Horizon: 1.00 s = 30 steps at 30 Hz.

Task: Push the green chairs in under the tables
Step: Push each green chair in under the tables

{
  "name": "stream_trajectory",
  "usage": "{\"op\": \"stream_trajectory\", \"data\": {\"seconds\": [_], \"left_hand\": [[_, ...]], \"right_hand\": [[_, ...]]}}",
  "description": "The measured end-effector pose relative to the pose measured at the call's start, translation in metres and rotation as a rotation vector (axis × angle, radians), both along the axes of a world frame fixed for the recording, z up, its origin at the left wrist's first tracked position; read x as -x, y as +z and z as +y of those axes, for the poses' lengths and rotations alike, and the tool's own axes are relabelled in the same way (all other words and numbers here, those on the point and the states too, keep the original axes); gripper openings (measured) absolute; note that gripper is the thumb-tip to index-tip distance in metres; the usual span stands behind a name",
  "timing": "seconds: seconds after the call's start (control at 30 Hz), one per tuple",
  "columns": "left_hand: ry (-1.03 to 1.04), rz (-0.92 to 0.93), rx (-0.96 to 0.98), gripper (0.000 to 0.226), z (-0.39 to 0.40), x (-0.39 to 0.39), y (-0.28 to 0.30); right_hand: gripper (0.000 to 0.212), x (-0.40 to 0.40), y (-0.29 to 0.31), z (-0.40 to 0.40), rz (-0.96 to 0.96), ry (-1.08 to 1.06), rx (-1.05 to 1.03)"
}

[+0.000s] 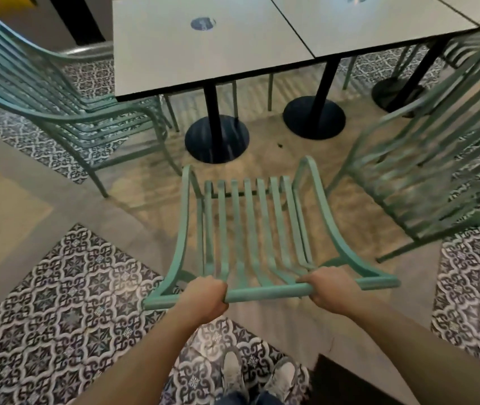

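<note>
Chair (247, 229) sat front and centre, green slats running away from the camera, its top rail nearest the person. Left hand (203, 296) was clenched round that rail, and right hand (325, 289) gripped it too, fingers curled over the bar, the two hands apart with bare rail between them. Chair stood on the plain floor (276, 159) short of the benches, its front edge near the two round black bases (217, 138) but not yet under a top. Ahead, the left bench (203, 54) and the right bench (364, 27) stood edge to edge, white tops with dark rims, each with a dark round spot (203, 23). To the left, a second green chair (57, 106) stood angled, partly tucked at the bench's side. To the right, a third chair (431, 159) stood angled too, blurred. Patterned tiles (66, 302) lay either side, and grey shoes (259, 375) showed below.
</note>
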<state>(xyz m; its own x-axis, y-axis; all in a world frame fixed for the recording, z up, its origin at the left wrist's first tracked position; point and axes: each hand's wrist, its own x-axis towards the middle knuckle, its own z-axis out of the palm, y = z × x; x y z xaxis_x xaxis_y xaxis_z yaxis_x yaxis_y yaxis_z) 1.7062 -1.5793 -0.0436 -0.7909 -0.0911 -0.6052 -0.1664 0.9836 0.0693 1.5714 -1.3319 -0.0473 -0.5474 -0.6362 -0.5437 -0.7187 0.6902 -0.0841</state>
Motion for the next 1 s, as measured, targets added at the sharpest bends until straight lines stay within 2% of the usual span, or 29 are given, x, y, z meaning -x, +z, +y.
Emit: {"op": "stream_trajectory", "data": {"seconds": [0.3,0.8,1.0], "left_hand": [[0.037,0.016,0.005,0.03,-0.005,0.06,-0.003],[0.174,0.062,0.099,0.027,-0.005,0.175,-0.005],[0.247,0.018,0.109,0.032,-0.001,0.199,-0.004]], "right_hand": [[0.042,0.068,0.0,-0.012,0.01,-0.034,0.013],[0.041,0.22,0.006,-0.038,-0.036,0.166,0.036],[0.041,0.25,0.01,-0.044,-0.075,0.223,-0.002]]}}
